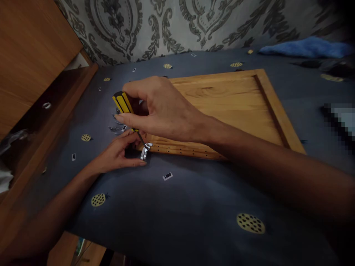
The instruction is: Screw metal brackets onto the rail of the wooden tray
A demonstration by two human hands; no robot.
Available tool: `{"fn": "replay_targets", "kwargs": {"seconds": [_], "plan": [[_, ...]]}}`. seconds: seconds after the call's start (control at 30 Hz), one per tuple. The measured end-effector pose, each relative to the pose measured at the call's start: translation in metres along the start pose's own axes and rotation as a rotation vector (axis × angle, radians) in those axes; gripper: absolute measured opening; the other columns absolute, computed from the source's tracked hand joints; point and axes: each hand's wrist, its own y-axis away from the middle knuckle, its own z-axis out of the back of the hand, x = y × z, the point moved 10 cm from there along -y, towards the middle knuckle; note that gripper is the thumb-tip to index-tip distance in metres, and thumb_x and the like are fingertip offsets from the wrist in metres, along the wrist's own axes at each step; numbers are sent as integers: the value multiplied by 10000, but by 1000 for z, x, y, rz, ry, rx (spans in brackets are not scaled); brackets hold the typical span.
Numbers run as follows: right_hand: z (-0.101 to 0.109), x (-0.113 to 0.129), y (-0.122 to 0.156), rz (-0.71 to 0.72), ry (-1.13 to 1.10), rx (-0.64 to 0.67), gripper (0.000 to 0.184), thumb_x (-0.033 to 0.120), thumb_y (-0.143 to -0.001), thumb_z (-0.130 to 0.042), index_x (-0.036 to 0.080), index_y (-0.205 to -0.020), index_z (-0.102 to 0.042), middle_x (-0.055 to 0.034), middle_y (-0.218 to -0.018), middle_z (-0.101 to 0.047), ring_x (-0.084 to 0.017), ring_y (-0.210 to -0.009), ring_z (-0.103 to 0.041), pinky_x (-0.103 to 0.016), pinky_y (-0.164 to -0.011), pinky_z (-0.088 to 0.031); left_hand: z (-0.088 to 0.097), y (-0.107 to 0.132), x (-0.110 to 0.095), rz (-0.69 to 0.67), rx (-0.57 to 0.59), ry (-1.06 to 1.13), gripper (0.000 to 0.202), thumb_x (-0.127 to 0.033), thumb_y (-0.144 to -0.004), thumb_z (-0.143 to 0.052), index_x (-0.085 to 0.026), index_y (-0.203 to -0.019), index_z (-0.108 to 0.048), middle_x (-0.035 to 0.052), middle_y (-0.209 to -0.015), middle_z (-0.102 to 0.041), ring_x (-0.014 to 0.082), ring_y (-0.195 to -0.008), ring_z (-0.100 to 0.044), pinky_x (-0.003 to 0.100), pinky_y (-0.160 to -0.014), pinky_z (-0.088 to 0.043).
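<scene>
Several small metal pieces [114, 128] loose on dark printed cloth [166, 214]. Left hand [120, 153] half curled, thumb at lower end of metal fitting [144, 153] (gripping or merely touching, cannot tell). Right hand [163, 111] closed around yellow-and-black screwdriver [122, 102], tilted, tip at fitting, beside near left corner of rimmed wooden panel [216, 99]. Blue fabric [307, 48] far right.

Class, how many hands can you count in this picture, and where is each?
2. The right hand grips the yellow-and-black screwdriver; the left hand is below it, beside the metal fitting at the rimmed wooden panel's edge. Some fingers are hidden.
</scene>
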Motion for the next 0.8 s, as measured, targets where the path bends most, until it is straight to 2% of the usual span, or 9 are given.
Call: {"fn": "replay_targets", "kwargs": {"seconds": [0.23,0.47,0.8], "plan": [[0,1,0,8,37,10,432,192,-925,-697,187,-658,-358,67,-704,-456,-72,-661,-392,-252,-670,-333,0,-1,-1,2,13,-8,388,-533,-855,-775,-186,-864,-601,-4,-836,-576,176,-785,-540,287,-703,-434],[-1,2,1,31,35,8,426,202,-933,-691,189,-671,-355,53,-734,-493,-89,-735,-452,-245,-707,-374,0,-1,-1,-2,13,-40,399,-555,-860,-760,-188,-855,-604,7,-857,-588,191,-801,-554,305,-717,-441],[-2,1,1,39,22,3,425,205,-935,-696,189,-679,-358,54,-740,-490,-87,-728,-444,-251,-723,-385,1,0,-2,-21,-1,-15,396,-546,-856,-782,-188,-874,-614,1,-833,-590,180,-776,-544,295,-687,-436]]}}
